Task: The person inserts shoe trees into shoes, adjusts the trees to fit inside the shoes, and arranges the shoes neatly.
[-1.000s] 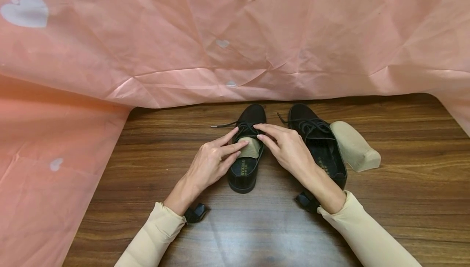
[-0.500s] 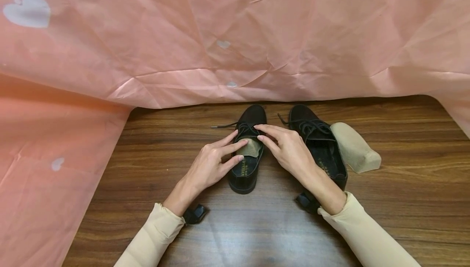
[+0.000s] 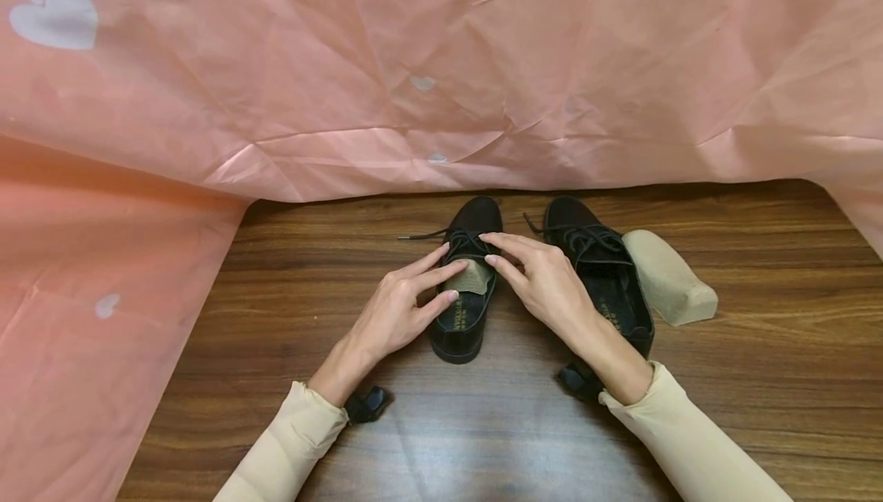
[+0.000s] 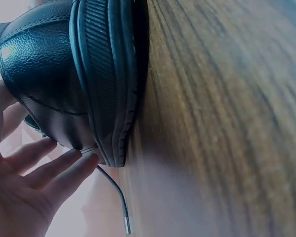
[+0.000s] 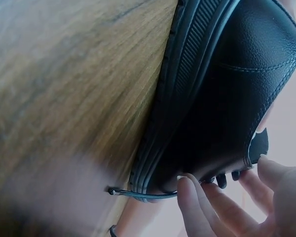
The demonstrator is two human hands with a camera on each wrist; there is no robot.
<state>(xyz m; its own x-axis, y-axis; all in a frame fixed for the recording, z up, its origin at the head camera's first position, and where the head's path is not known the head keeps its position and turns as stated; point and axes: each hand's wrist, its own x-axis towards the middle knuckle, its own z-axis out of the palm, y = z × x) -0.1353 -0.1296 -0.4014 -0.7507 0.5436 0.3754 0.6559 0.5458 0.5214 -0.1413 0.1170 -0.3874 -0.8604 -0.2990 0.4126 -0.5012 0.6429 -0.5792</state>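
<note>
Between the two hands a black lace-up shoe (image 3: 458, 333) stands on the wood surface, toe pointing away. A beige moulded shoe insert (image 3: 472, 280) sits in its opening, its front part hidden inside. My left hand (image 3: 396, 303) touches the shoe's left side with extended fingertips, one finger lying on the insert; its thumb is near the insert's rear edge. On the shoe's right side rest the fingers of my right hand (image 3: 545, 280), beside the laces. In the right wrist view these fingers (image 5: 187, 202) touch the leather side and lace area, thumb at the collar's edge.
A second black lace-up shoe (image 3: 607, 287) stands to the right, partly behind the right wrist. Another beige insert (image 3: 669, 280) lies against its right side. Pink cloth (image 3: 441, 134) hangs behind the shoes. A lace (image 3: 421, 237) sticks out leftward.
The left thumb has drawn back slightly toward the heel, and the insert's rear edge sits a little farther forward. The right hand and both shoes look nearly unmoved.
</note>
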